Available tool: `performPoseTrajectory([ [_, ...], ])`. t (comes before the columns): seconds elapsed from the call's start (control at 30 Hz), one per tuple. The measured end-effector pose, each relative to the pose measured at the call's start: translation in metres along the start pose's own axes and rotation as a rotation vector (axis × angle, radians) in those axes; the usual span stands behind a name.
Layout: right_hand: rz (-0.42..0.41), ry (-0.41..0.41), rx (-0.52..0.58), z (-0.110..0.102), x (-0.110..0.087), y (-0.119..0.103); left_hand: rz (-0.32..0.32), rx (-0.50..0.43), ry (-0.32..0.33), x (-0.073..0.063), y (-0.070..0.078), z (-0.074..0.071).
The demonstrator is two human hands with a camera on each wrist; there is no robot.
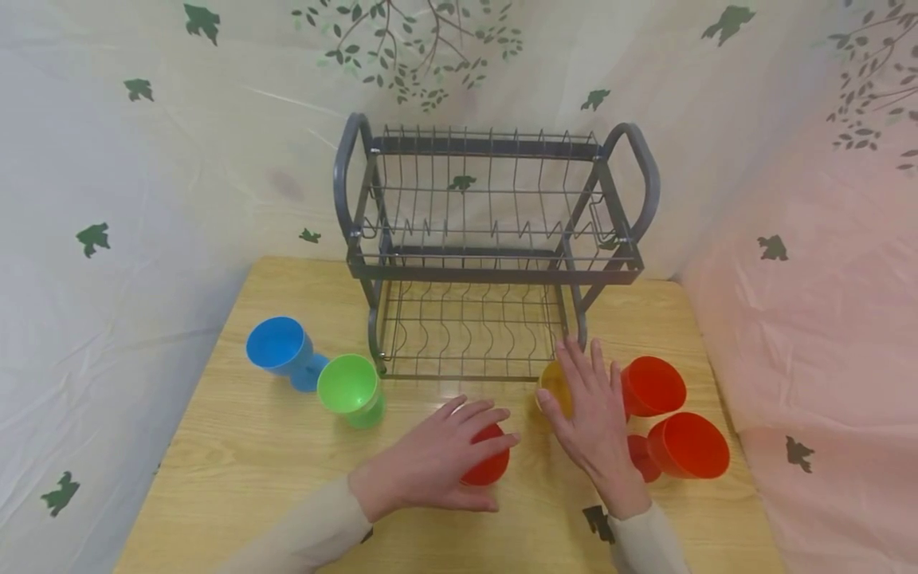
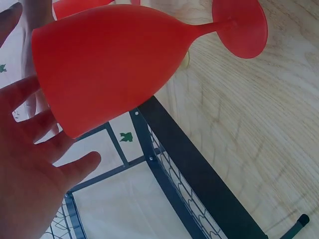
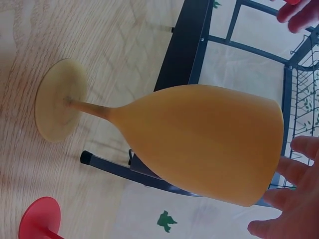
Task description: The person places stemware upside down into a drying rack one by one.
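My left hand (image 1: 437, 458) hangs over a red plastic goblet (image 1: 489, 466), its fingers spread across the rim. In the left wrist view that goblet (image 2: 114, 64) stands on its round foot, and the fingertips are right at its rim. The right hand (image 1: 591, 418) reaches over a yellow-orange goblet (image 1: 552, 384), fingers extended and covering part of it. From the right wrist, this goblet (image 3: 199, 139) shows whole, upright on the wood, with loosely bent fingers (image 3: 294, 172) close to its rim.
A dark two-tier wire dish rack (image 1: 495, 276) stands at the back of the wooden table (image 1: 251, 494). Left of it are a blue goblet (image 1: 280, 343) and a green goblet (image 1: 351, 387). Two more red goblets, one farther back (image 1: 654, 387) and one nearer (image 1: 692, 446), stand beside my right hand.
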State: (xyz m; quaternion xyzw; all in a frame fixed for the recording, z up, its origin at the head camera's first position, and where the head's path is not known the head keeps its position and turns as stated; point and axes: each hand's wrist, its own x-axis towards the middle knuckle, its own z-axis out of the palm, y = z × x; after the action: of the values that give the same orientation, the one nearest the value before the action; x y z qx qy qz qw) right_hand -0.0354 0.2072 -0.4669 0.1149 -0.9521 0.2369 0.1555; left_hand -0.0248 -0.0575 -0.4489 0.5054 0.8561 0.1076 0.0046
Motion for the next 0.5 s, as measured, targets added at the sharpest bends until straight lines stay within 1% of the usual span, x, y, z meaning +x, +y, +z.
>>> performPoseTrajectory([
  [0.17, 0.002, -0.010, 0.010, 0.0006, -0.0018, -0.0008, -0.005, -0.001, -0.024, 0.0002, -0.0009, 0.0009],
  [0.33, 0.000, -0.012, 0.011, 0.0014, -0.0025, -0.0013, -0.019, -0.031, -0.035, -0.0003, -0.0021, 0.0016],
  [0.5, -0.001, -0.005, 0.016, 0.0008, -0.0022, -0.0020, -0.027, -0.042, -0.020, -0.0015, -0.0029, 0.0001],
])
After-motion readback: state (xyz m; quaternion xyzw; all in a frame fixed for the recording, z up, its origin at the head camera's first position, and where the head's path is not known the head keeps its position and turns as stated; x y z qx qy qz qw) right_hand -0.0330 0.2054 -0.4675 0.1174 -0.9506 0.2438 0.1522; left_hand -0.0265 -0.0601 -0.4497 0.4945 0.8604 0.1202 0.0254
